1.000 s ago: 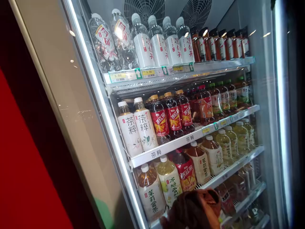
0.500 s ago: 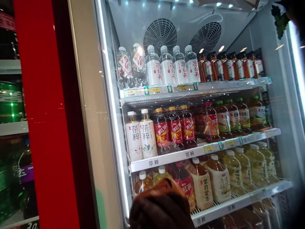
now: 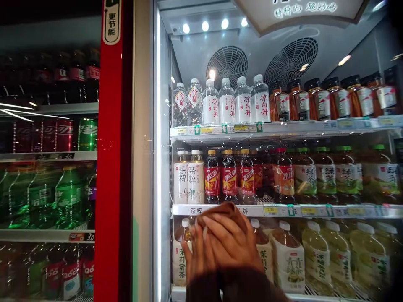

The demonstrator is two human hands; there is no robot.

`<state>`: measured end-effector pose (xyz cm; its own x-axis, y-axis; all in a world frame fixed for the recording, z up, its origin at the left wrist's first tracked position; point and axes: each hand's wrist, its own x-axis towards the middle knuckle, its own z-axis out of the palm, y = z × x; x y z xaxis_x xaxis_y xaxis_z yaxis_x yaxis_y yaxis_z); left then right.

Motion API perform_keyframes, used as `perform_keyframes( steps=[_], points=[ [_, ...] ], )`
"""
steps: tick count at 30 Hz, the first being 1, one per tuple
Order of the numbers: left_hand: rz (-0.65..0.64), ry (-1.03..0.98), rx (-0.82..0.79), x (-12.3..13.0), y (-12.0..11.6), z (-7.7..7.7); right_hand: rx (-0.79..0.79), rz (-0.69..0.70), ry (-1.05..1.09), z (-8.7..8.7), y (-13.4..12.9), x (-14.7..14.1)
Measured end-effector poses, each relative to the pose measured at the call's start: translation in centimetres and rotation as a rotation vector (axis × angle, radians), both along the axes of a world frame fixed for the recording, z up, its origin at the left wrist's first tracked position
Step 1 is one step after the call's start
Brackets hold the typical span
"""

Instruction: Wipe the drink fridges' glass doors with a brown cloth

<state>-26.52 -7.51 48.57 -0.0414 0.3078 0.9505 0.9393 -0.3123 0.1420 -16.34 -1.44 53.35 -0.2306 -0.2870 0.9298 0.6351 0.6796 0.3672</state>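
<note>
Both my hands are raised together at the lower middle, in front of a drinks cooler's glass door (image 3: 267, 138). My right hand (image 3: 231, 239) is closed over a folded brown cloth (image 3: 231, 208), its fingers pointing left. Close against it is my left hand (image 3: 200, 251), fingers pressed together at the cloth's lower left edge and thumb a little apart. Much of the cloth is hidden behind the fingers. Whether it touches the glass I cannot tell. Behind the hands stand tea bottles (image 3: 288, 260) on a lower shelf.
The cooler's upper shelf (image 3: 283, 127) holds water bottles (image 3: 242, 102) and dark-capped amber bottles (image 3: 321, 100). Red-labelled tea bottles (image 3: 229, 178) line the middle shelf. A beige frame strip (image 3: 143, 147) and red post (image 3: 110, 167) separate it from another cooler with green bottles (image 3: 67, 199) on the left.
My view has levelled and shifted left, showing more of the left cooler. My hands and the brown cloth stand higher against the shelves, and both hands now show clearly.
</note>
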Motion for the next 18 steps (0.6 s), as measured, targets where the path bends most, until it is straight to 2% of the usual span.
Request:
perform_keyframes(
  steps=[1, 2, 4, 6, 8, 10, 11, 13, 14, 16, 18],
  points=[
    [0.018, -0.001, 0.002, 0.2, 0.2, 0.9, 0.033, 0.061, -0.001, 1.7, -0.1, 0.4],
    [0.036, 0.018, 0.01, 0.4, 0.4, 1.7, -0.012, 0.064, -0.076, 3.1, -0.2, 1.1],
    [0.013, 0.101, 0.018, 1.2, 1.0, 2.8, -0.039, 0.054, -0.109, 4.4, 0.0, 3.2],
    [-0.055, 0.24, -0.017, 2.0, 1.7, 2.6, -0.075, 0.023, -0.035, 3.3, 0.6, 5.4],
    [-0.127, 0.351, -0.056, 2.7, 2.3, 1.6, -0.067, 0.006, 0.018, 0.9, 1.1, 6.7],
    [-0.151, 0.368, -0.06, 2.7, 2.5, 0.9, -0.066, -0.006, 0.025, -0.5, 1.3, 6.7],
    [-0.138, 0.334, -0.052, 2.5, 2.5, 1.1, -0.066, -0.019, 0.014, -0.3, 1.2, 6.2],
    [-0.098, 0.242, -0.026, 1.6, 2.4, 2.7, -0.058, -0.06, -0.014, 2.0, 0.8, 4.6],
    [-0.074, 0.184, -0.023, 1.2, 2.3, 4.0, -0.039, -0.07, -0.041, 3.9, 0.6, 4.0],
    [-0.113, 0.201, 0.031, 0.5, 2.5, 7.0, -0.021, -0.082, -0.068, 7.5, 0.4, 3.2],
    [-0.139, 0.201, 0.026, 0.5, 2.8, 9.0, -0.019, -0.091, -0.051, 9.3, 0.5, 3.5]
  ],
)
